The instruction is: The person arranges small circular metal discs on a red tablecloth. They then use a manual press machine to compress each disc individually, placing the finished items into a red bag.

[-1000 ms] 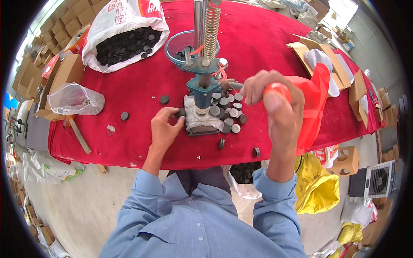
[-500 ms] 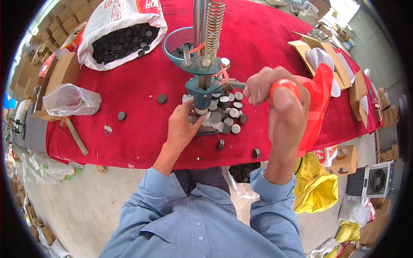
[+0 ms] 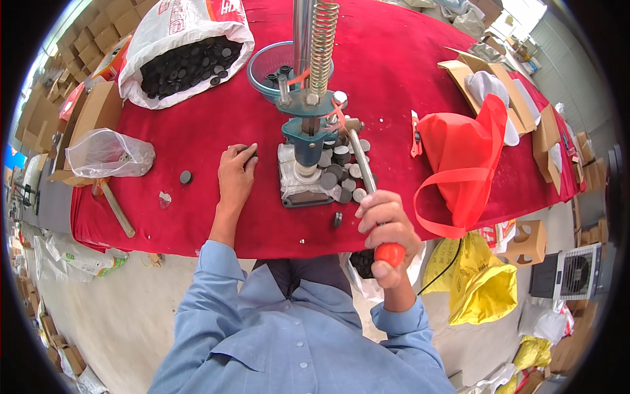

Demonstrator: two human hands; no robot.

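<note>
My right hand [image 3: 390, 230] is wrapped round a metal lever [image 3: 361, 157] with a red ball knob [image 3: 390, 254] at its end. That lever belongs to a teal hand press [image 3: 307, 141] with an upright post and a coil spring [image 3: 323, 49]. The press head is down over a plastic-wrapped base [image 3: 289, 177]; what lies under it is hidden. To the left of the press, my left hand [image 3: 235, 177] rests on the red cloth, thumb and fingers closed on a black disc [image 3: 254, 154], mostly covered. A pile of black and grey discs [image 3: 335, 172] lies right beside the base.
A white sack [image 3: 144, 88] of black discs lies far left, a blue basket [image 3: 252, 69] behind the press. A clear bag [image 3: 108, 154] and hammer [image 3: 117, 209] lie left. Right are a box cutter [image 3: 416, 134], red bag [image 3: 456, 154] and cardboard box [image 3: 522, 108].
My right hand has swung the lever down and toward me, and the press head has lowered. My left hand has moved from the press head leftward to the disc on the cloth.
</note>
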